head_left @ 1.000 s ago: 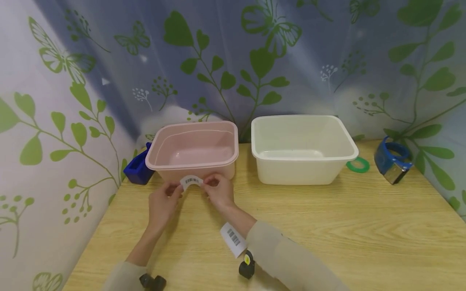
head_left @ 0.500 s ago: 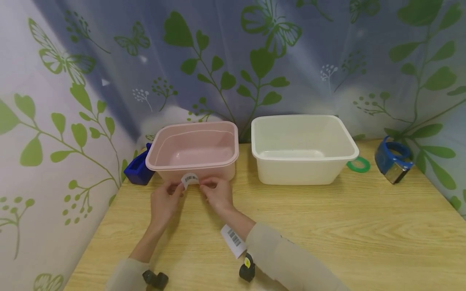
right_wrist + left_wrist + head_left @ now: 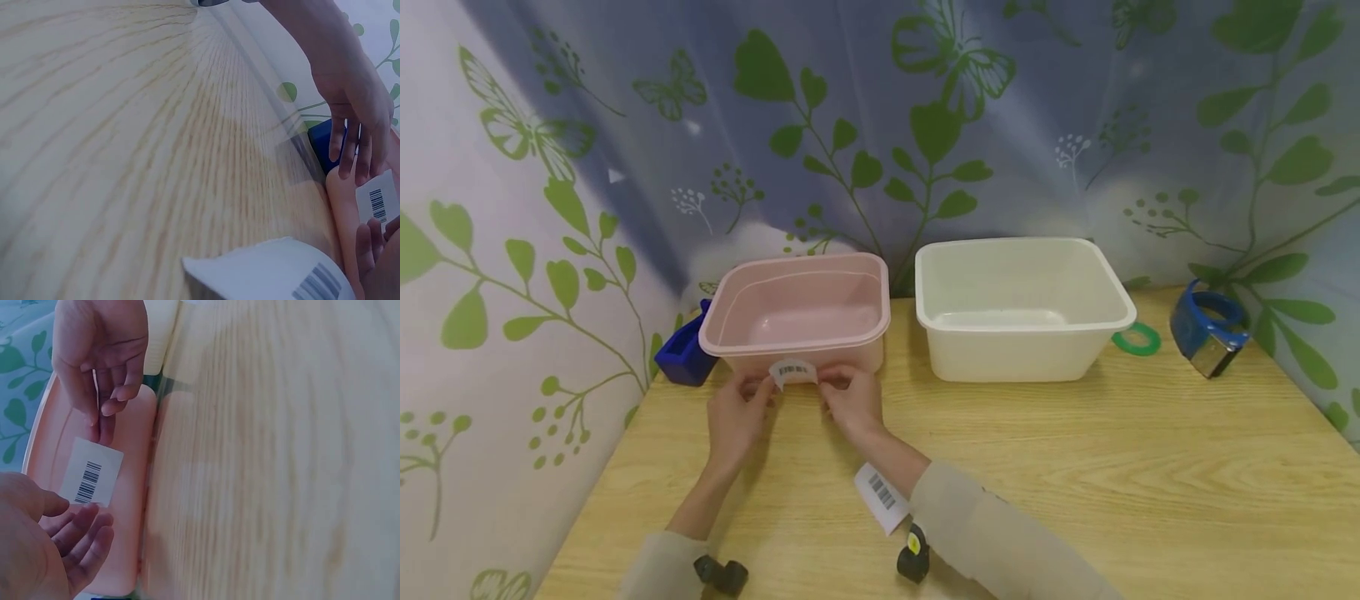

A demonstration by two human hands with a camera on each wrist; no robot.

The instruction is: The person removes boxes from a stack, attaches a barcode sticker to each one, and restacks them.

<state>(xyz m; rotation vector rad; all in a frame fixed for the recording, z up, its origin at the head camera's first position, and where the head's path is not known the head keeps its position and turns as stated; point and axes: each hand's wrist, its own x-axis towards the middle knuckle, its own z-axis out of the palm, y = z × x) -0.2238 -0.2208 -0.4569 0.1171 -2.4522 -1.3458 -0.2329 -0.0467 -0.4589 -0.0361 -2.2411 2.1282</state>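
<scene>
L hand (image 3: 733,418) & R hand (image 3: 856,406) pinch opp. ends of barcode label (image 3: 793,372), equally near, long axis L–R betw. them, facing pink tub (image 3: 797,347) front, contact unclear.

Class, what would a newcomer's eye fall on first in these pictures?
First probably comes the rectangular pink plastic tub, left of centre in the head view, then the white plastic tub beside it. The left hand and right hand hold a white paper barcode label at the pink tub's front.
</scene>
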